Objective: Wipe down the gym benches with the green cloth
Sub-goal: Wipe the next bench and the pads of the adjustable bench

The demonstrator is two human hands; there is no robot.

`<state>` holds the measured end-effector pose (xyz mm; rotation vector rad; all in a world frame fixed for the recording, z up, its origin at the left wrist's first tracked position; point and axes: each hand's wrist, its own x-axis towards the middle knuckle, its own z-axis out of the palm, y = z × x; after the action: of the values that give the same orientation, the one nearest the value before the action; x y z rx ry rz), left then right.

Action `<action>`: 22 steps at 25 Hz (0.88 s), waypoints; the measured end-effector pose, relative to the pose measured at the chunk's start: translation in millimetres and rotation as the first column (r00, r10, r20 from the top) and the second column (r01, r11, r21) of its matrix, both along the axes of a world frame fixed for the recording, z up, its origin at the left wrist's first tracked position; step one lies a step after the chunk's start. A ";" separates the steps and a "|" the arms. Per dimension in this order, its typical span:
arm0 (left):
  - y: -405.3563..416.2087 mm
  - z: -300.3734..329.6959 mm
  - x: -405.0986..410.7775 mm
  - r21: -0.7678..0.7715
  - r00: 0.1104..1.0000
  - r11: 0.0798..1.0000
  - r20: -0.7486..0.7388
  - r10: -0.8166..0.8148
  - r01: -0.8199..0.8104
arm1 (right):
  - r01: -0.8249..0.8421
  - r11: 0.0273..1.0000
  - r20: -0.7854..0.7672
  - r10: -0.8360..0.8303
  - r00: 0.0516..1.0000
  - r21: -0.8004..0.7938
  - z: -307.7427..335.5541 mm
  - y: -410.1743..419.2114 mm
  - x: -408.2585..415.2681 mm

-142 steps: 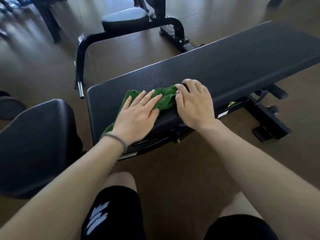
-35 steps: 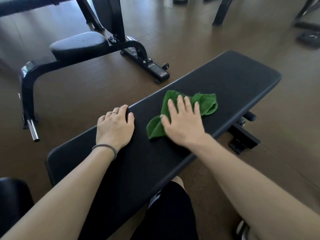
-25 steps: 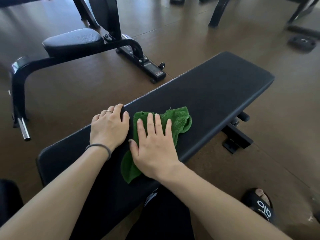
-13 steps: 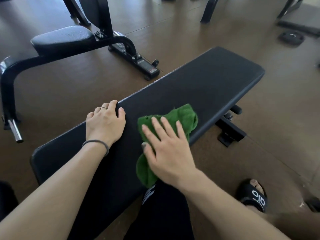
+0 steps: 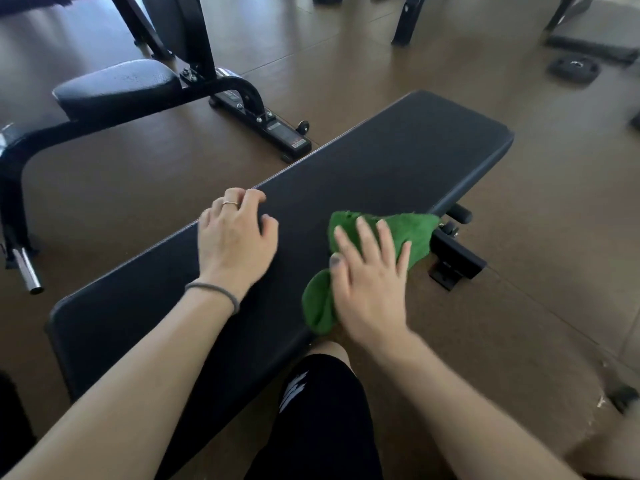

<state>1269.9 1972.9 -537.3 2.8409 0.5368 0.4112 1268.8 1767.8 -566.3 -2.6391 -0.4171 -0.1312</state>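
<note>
Bench point(image 5: 398, 161): long black pad, axis running lower left to upper right of frame; unwiped stretch, by judgement, lies up-right of the cloth, nearer the right hand
Green cloth point(image 5: 414, 233): bunched at the pad's near edge, centre-right
Right hand point(image 5: 370, 282): fingers spread flat, pressing the cloth
Left hand point(image 5: 235, 237): loosely curled, resting on the far edge, holding nothing

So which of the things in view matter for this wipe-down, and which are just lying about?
In the job:
- green cloth, pressed flat under the right hand
- flat bench being wiped
- left hand, resting on the bench's far edge

Lying about:
- weight plate on the floor
- floor mat, far right
- padded seat machine
</note>
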 end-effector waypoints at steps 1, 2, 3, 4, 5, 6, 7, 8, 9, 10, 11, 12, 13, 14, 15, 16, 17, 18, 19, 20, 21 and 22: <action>-16.7 1.2 2.7 -0.047 1.000 0.999 -0.007 0.001 -0.001 | -0.078 0.997 0.028 0.078 0.997 -0.018 -2.0 -5.5 -10.7; -31.3 -2.2 2.9 -0.065 1.000 0.998 -0.024 -0.002 0.000 | -0.160 0.985 0.063 0.164 0.984 -0.065 -3.2 -14.9 -6.7; -42.6 -8.3 1.1 -0.041 0.999 0.999 -0.040 -0.006 0.004 | -0.231 0.965 0.092 0.243 0.966 -0.125 -2.2 -26.2 11.7; -49.2 -14.3 -1.3 -0.004 0.999 1.000 -0.051 -0.011 0.011 | -0.263 0.946 0.101 0.285 0.953 -0.187 -1.0 -38.1 37.5; -51.8 -17.0 -3.1 0.014 0.998 1.000 -0.057 -0.005 0.006 | -0.258 0.936 0.095 0.287 0.953 -0.241 0.8 -48.7 68.5; -51.6 -17.7 -3.5 0.015 0.998 1.000 -0.063 0.015 -0.014 | -0.241 0.932 0.063 0.267 0.962 -0.270 4.7 -56.6 102.2; -51.3 -17.2 -2.9 0.012 0.997 0.999 -0.069 0.035 -0.034 | -0.227 0.932 0.009 0.239 0.971 -0.282 9.8 -61.2 132.0; -52.0 -15.6 -1.3 0.020 0.996 0.999 -0.069 0.050 -0.049 | -0.218 0.930 -0.047 0.214 0.976 -0.295 13.4 -61.2 154.5; -53.8 -12.9 -0.1 0.025 0.996 0.998 -0.063 0.066 -0.065 | -0.211 0.925 -0.085 0.193 0.977 -0.317 15.8 -54.3 166.0; -56.0 -11.4 0.8 0.024 0.996 0.997 -0.054 0.078 -0.076 | -0.219 0.914 -0.102 0.196 0.975 -0.340 17.0 -41.1 162.2; -58.9 -10.8 0.5 0.024 0.995 0.996 -0.047 0.090 -0.088 | -0.262 0.897 -0.098 0.243 0.965 -0.355 17.7 -25.3 146.8; -61.1 -10.0 0.3 0.019 0.995 0.996 -0.043 0.090 -0.089 | -0.349 0.872 -0.086 0.341 0.936 -0.343 17.2 -10.7 123.3; -61.9 -8.9 0.1 0.020 0.995 0.995 -0.044 0.094 -0.094 | -0.470 0.824 -0.068 0.475 0.878 -0.316 17.3 -1.6 98.0; -61.7 -7.8 -2.4 0.037 0.991 0.992 -0.051 0.123 -0.122 | -0.601 0.746 -0.073 0.609 0.790 -0.288 17.1 -1.1 79.6; -62.1 -6.1 -9.0 0.062 0.982 0.982 -0.058 0.182 -0.178 | -0.692 0.667 -0.093 0.698 0.710 -0.275 18.8 -5.8 74.5; -65.6 -3.8 -18.7 0.075 0.961 0.961 -0.063 0.270 -0.265 | -0.740 0.615 -0.112 0.743 0.659 -0.272 23.6 -13.1 89.3; -69.9 -3.3 -30.4 0.072 0.932 0.933 -0.062 0.358 -0.354 | -0.741 0.609 -0.123 0.743 0.658 -0.282 26.5 -19.0 118.0; -75.7 -4.9 -43.1 0.065 0.903 0.904 -0.051 0.427 -0.423 | -0.711 0.639 -0.145 0.706 0.694 -0.292 25.9 -23.9 151.9; -82.8 -7.2 -54.0 0.051 0.885 0.886 -0.036 0.463 -0.461 | -0.665 0.678 -0.177 0.647 0.742 -0.312 27.8 -27.6 185.7; -88.6 -9.8 -60.9 0.038 0.882 0.882 -0.021 0.471 -0.470 | -0.612 0.717 -0.212 0.576 0.790 -0.333 28.8 -28.7 212.7; -92.6 -12.0 -63.6 0.031 0.882 0.881 -0.009 0.472 -0.471 | -0.563 0.753 -0.234 0.511 0.827 -0.341 30.0 -24.9 227.5; -93.1 -14.0 -62.9 0.031 0.882 0.882 0.002 0.471 -0.470 | -0.526 0.775 -0.235 0.471 0.850 -0.351 29.0 -16.4 227.2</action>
<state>1207.0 1879.7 -551.3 2.7148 1.2423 0.4930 1496.0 1751.4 -537.3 -2.7912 -1.1977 0.3426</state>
